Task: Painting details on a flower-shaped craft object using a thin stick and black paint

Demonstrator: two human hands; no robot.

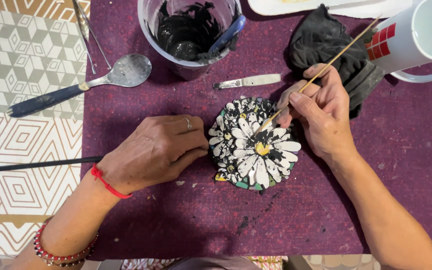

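The round daisy mosaic (254,144) lies on the purple cloth (401,135) at the middle of the desk. The left hand (153,150) steadies its left edge, grip curled closed on it. The right hand (321,112) pinches a thin wooden stick (326,67), tip touching the petals.

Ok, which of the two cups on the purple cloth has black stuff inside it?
The clear plastic cup at the top centre, holding black paste. The white mug at the right is clean inside.

You had a thin wooden stick (326,67) on glossy mosaic tiles (254,144), black grout smeared rough, purple cloth mat (176,215) matt beneath.
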